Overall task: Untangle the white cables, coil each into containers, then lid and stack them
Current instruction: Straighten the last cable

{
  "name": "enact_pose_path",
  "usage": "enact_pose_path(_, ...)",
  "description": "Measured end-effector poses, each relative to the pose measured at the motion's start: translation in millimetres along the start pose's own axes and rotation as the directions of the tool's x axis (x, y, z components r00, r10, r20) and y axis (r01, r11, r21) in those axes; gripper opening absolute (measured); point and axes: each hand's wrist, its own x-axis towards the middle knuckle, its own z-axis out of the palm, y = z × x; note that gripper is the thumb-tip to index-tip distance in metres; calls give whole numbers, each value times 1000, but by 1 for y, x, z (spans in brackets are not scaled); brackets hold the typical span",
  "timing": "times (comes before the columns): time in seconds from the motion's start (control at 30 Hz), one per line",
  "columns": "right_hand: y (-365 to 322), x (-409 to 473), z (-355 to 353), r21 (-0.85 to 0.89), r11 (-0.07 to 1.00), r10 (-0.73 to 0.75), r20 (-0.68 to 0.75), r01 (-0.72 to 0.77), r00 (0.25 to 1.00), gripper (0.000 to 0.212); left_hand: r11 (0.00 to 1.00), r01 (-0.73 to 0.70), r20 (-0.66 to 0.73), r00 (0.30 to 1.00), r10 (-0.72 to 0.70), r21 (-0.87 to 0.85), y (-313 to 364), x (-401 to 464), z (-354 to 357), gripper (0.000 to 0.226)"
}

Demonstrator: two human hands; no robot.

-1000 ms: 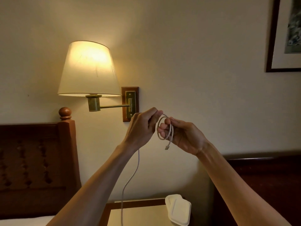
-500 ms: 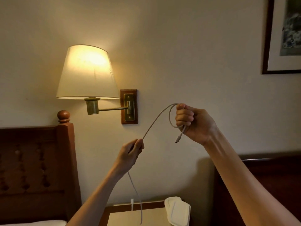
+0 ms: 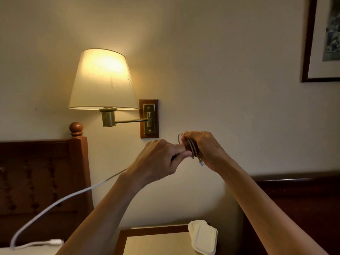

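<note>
The right hand (image 3: pixel 204 150) has its fingers curled round a small bundle of loops of the white cable (image 3: pixel 194 150), a tight grip with the loops wrapped over the fingers and one short end with a small plug (image 3: pixel 202 163) hanging just below the palm. The left hand (image 3: pixel 158 161) sits right against it, thumb and forefinger pinched narrow on the same cable where it leaves the coil. Both hands are held up in front of the wall, below the wooden lamp mount (image 3: pixel 149 118).

From under the left hand the loose length of cable runs down and to the left in a long sagging arc, crossing in front of the dark wooden headboard (image 3: pixel 36 181) and ending near the bottom left corner, where its far plug (image 3: pixel 55 242) lies on what seems to be the bed (only a pale strip shows).

Below the hands, on the worktop (image 3: pixel 156 243) between the two headboards, stands a stack of white containers (image 3: pixel 202 238) at its right edge. A lit wall lamp (image 3: pixel 103 80) glows above the left headboard, and a framed picture (image 3: pixel 323 39) hangs at the upper right.
</note>
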Motion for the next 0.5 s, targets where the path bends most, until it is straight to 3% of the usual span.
enact_pose_path(0.17, 3, -9, 8, -92, 996, 1, 92, 7, 996, 40, 989, 43, -175, 984, -18, 143, -5, -2, 3, 34)
enact_pose_path(0.3, 11, -11, 10, 28, 997, 59, 225, -67, 973, 40, 983, 129, -211, 972, -100, 127, -18, -5, 7, 36)
enact_pose_path(0.4, 11, -11, 6, 125, 980, 106, 318, -152, 942, 37, 975, 221, -247, 944, -218, -16, -30, -13, 19, 42)
enact_pose_path(0.5, 11, -11, 4, 282, 916, 160, 398, -287, 903, 32, 913, 252, -230, 915, -333, -320, -34, -18, 29, 52)
